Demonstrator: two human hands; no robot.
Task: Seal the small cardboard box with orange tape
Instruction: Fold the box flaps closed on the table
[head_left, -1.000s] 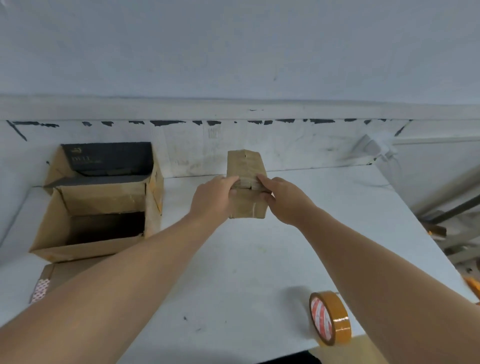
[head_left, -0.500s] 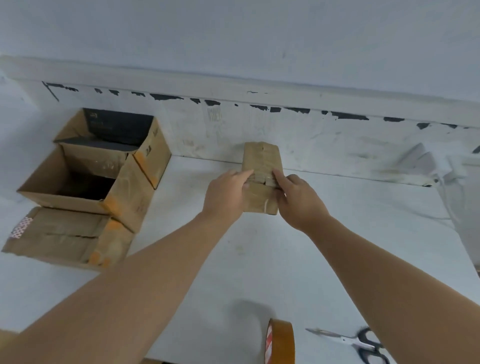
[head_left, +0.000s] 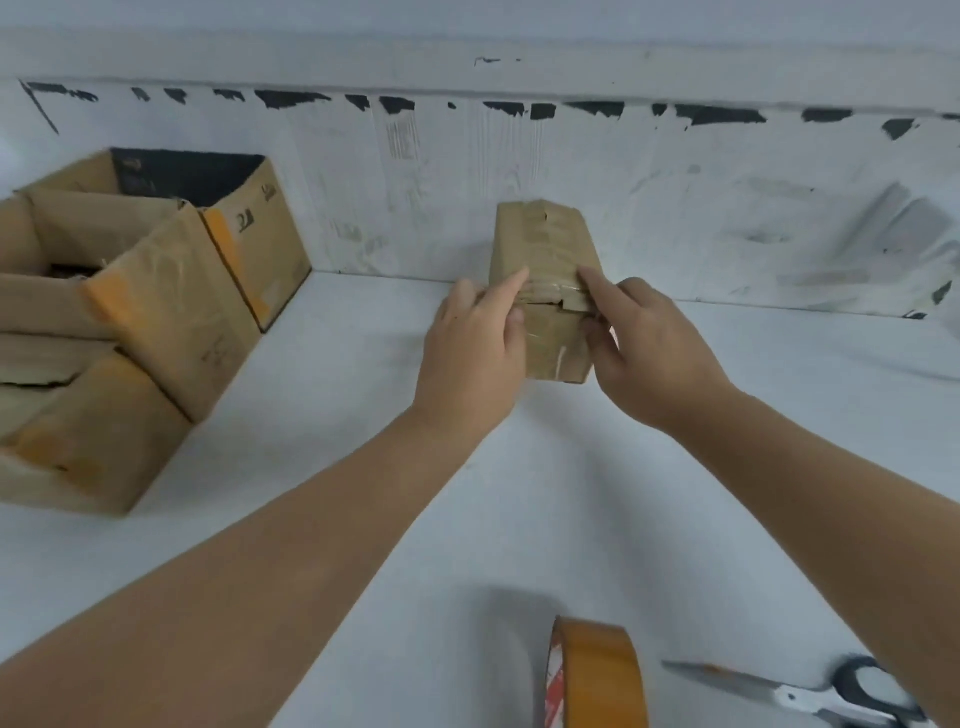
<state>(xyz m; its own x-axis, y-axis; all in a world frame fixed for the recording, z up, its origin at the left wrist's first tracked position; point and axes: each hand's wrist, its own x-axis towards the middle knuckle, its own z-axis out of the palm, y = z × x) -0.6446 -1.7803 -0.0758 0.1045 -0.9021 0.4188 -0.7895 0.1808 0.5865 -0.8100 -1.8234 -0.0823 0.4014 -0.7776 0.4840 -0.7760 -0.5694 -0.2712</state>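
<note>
A small brown cardboard box (head_left: 545, 244) stands on the white table (head_left: 363, 467) close to the back wall, with a strip of tape across its front edge. My left hand (head_left: 470, 353) grips its left side, forefinger stretched along the top edge. My right hand (head_left: 649, 348) holds the right side, forefinger on the taped edge and thumb against the front face. A roll of orange tape (head_left: 597, 675) stands on its rim at the near edge of the table.
Several larger open cardboard boxes (head_left: 156, 312) with orange tape patches sit at the left. Scissors (head_left: 810, 696) with black handles lie at the near right beside the tape roll. A white wall with black marks rises behind the table.
The view has shifted right and down, so the scissors and more of the tape roll show. Both hands stay on the small box, forefingers now spread along its taped edge.
</note>
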